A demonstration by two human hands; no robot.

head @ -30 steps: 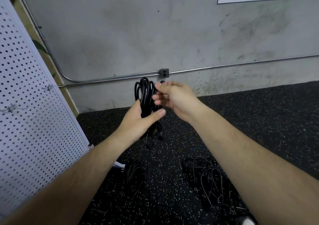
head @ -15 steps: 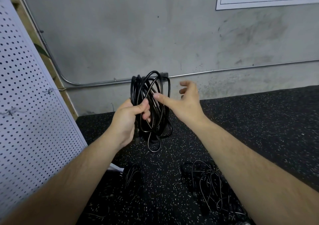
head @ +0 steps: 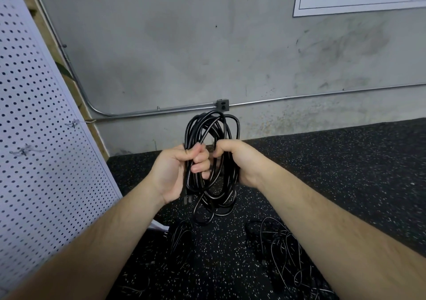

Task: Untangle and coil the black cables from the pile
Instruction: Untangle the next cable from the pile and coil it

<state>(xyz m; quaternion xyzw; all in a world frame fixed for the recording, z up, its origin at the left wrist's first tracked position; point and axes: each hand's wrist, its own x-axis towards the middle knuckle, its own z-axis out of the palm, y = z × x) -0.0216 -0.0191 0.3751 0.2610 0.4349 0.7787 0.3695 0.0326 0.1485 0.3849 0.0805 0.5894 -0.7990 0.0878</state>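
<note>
Gripping the coiled black cable (head: pixel 216 196) at centre frame, my left hand (head: pixel 177 170) wraps its nine o'clock side. My right hand (head: pixel 237 159), spread and clear half a second ago, has now closed round the three o'clock side. I judge this coil nearly finished. The tangled pile (head: pixel 283 249) waits on the floor at five o'clock, a coiled bundle (head: pixel 182 237) lies at seven, and the pegboard (head: pixel 34 138) stands at nine. Nothing blocks my hands.

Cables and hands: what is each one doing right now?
Coiled black cable: looped, held up off the floor.
Left hand: grips the coil.
Right hand: grips the coil.
Cable pile: tangled, lying on the floor.
Smaller cable bundle: lying on the floor, untouched.
</note>
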